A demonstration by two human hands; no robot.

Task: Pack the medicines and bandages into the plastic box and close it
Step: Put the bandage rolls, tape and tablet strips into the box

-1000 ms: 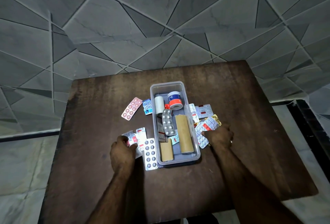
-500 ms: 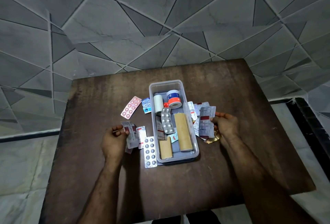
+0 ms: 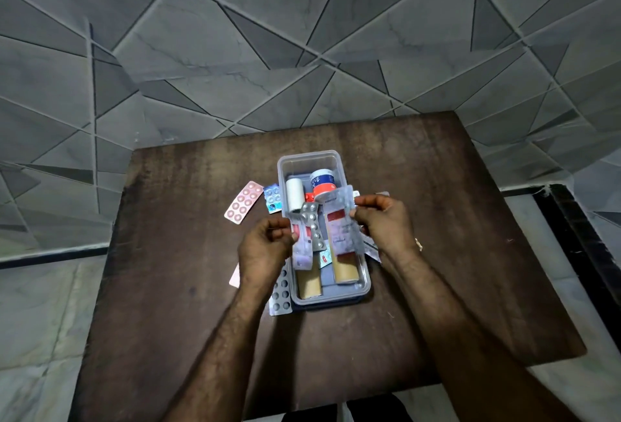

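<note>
**A:** Where do we find the plastic box (image 3: 366, 287)?

**B:** We see it standing lengthwise on the bench (image 3: 437, 253), open at the top.

**A:** What do we make out inside it?

**B:** At the box's far end, a white bandage roll (image 3: 294, 194) and a tape roll (image 3: 322, 181) with an orange band lie side by side. A long tan roll (image 3: 345, 270) lies along the box's right wall and a shorter tan roll (image 3: 308, 284) sits in its near left corner. Between them a silver blister strip (image 3: 312, 226) lies slanted.

**A:** And our hands?

**B:** Both are above the box. Our left hand (image 3: 265, 247) is over the box's left wall, its grip pinched on a bundle of red-printed strips (image 3: 304, 253) that hangs over the box's left half. Our right hand (image 3: 383, 220) is over the right wall, its grip pinched on a second sheaf of strips (image 3: 344, 230) that hangs over the long tan roll. We cannot tell whether either bundle touches what lies in the box.

**A:** What do we see around the box?

**B:** Left of its far end lie a pink blister strip (image 3: 243, 201) and a small blue strip (image 3: 271, 198), the blue one just beside the wall. By the near left corner a grey strip of round tablets (image 3: 281, 297) lies against the box, partly under our left forearm. Right of the box, a few loose strips (image 3: 373, 252) show beneath our right wrist.
</note>
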